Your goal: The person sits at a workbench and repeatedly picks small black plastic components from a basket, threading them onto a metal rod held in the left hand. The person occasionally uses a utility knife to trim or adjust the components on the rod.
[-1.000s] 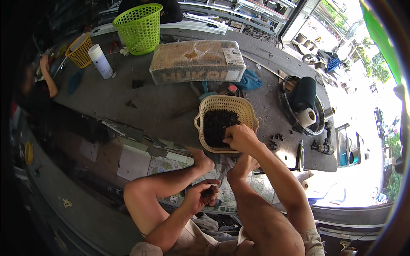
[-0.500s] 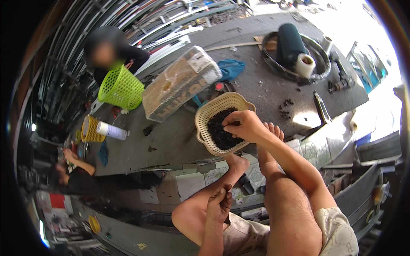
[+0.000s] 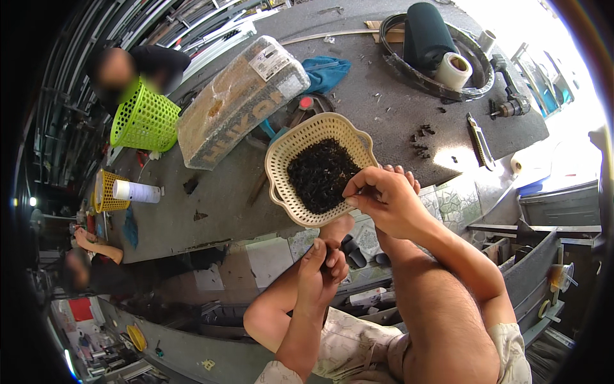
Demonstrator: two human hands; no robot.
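A cream slotted plastic basket [image 3: 279,174] stands at the table's near edge, with a heap of small black pieces [image 3: 322,174] inside. Over its near right rim is my right hand [image 3: 385,200], thumb and forefinger pinched together; whatever lies between the tips is too small to make out. Below the basket, above my lap, my left hand [image 3: 320,272] is closed, its fingers curled in toward the thumb. A dark bit shows at those fingers, but its kind is hidden. Several loose black pieces [image 3: 422,142] lie on the table right of the basket.
Behind the basket are a long taped cardboard box [image 3: 233,105] and a blue cloth [image 3: 325,73]. To the right lie a utility knife [image 3: 480,142], a drill [image 3: 511,96] and a coil [image 3: 400,70] around rolls. Two people are at the left, one near a green basket [image 3: 146,121].
My right hand has drawn back from the heap to the basket's near right rim. My left hand has risen toward the basket. The view has shifted, moving the table's things leftward.
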